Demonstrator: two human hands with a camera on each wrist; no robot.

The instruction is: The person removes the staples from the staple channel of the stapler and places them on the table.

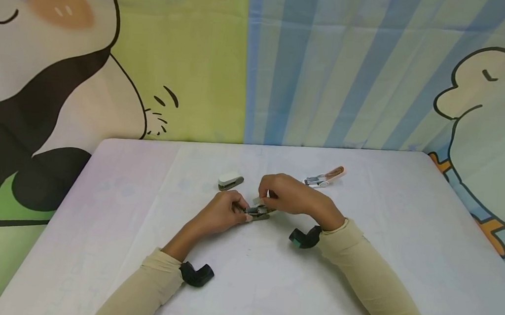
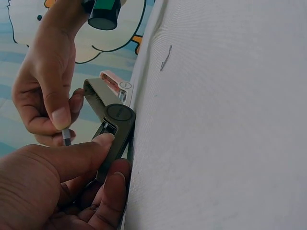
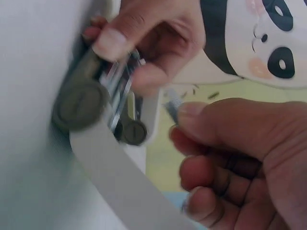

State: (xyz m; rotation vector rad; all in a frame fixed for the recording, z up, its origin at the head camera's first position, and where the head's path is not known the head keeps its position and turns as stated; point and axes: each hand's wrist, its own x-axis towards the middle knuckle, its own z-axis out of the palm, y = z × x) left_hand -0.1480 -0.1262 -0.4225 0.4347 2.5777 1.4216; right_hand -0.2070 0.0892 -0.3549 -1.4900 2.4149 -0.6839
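Holding a grey-green stapler (image 2: 123,129) low at the middle of the white table (image 1: 204,312), gripped its lower body with the left hand (image 1: 223,212), with thumb pressed on one side and fingers curled in beneath. Could not tell whether it touched the cloth. Had its cover (image 3: 120,172) swung up at the round hinge (image 3: 82,104), with the metal rail (image 3: 123,93) exposed. Pinched a short strip of staples (image 3: 173,103) between thumb and forefinger of the right hand (image 1: 291,195), with the other fingers bent toward the palm, near the rail and apart from it. Saw a white-and-grey stapler (image 1: 230,181) lying just beyond the left hand, a pink-handled stapler (image 1: 323,179) beyond the right, and a thin bent wire (image 2: 166,58) on the cloth. Wore beige sleeves (image 1: 144,287) with a black device (image 1: 196,274) at each wrist.
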